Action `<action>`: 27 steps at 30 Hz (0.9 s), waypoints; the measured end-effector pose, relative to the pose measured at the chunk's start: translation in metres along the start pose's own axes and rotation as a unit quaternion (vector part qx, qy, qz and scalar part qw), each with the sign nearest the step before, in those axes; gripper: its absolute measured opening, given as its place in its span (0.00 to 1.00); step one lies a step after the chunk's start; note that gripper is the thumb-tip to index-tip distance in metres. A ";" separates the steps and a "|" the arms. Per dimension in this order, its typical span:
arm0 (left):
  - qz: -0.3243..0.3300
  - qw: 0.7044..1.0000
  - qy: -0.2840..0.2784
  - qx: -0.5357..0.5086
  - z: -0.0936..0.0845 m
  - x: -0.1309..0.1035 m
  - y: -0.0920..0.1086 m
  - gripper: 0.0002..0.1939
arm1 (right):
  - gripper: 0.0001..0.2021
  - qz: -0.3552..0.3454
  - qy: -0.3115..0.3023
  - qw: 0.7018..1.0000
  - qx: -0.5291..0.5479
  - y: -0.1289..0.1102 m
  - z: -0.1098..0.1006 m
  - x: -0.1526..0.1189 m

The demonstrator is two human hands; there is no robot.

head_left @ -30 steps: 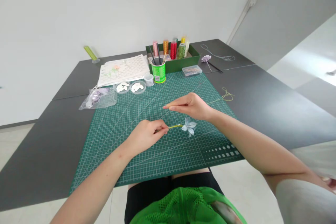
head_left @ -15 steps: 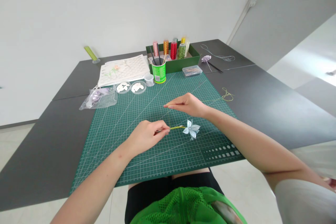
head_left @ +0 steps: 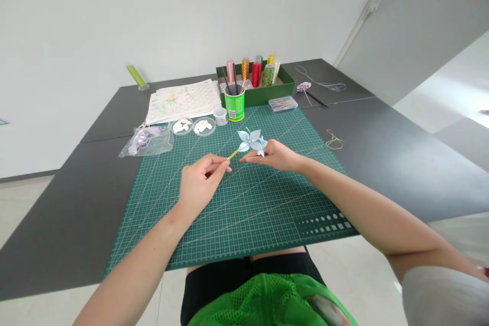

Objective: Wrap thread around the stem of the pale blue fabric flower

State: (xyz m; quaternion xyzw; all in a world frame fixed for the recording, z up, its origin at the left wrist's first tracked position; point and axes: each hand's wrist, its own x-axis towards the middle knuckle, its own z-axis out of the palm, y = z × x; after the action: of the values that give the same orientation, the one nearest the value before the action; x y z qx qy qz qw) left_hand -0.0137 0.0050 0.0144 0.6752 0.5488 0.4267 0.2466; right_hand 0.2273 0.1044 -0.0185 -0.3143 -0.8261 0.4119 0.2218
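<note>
Person in a bright green mesh garment, black shorts and a pale grey sleeve.
The bright green mesh garment [head_left: 244,303] has rows of small holes and a vertical central seam; black shorts [head_left: 212,275] show above it. The loose, pale grey fabric sleeve [head_left: 439,293] covers the right upper arm. The left hand [head_left: 198,181] and right hand [head_left: 280,155] are bare, as are both forearms.
</note>
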 end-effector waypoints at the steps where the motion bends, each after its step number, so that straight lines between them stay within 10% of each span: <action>1: -0.009 1.000 0.012 -0.003 0.000 0.000 0.000 0.10 | 0.18 -0.003 -0.010 1.000 0.011 -0.003 0.000 0.000; 14: -0.086 0.977 0.044 -0.192 -0.003 0.015 -0.019 0.14 | 0.21 0.031 0.095 0.952 0.290 -0.001 -0.002 0.001; 18: -0.111 0.966 0.035 -0.232 -0.003 0.017 -0.020 0.15 | 0.23 0.115 0.174 0.978 0.029 0.010 -0.015 0.001; 21: -0.115 0.963 0.021 -0.243 -0.001 0.016 -0.018 0.14 | 0.17 0.138 0.248 0.936 -0.209 0.007 -0.013 0.001; 27: -0.127 0.957 -0.009 -0.261 0.003 0.015 -0.016 0.15 | 0.22 -0.045 0.144 0.985 -0.078 -0.023 0.021 -0.005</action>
State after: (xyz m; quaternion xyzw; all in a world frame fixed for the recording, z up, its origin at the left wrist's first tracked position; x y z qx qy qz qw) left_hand -0.0193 0.0238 0.0044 0.5158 0.4972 0.5142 0.4715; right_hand 0.2095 0.0789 -0.0119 -0.3497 -0.8283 0.2860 0.3314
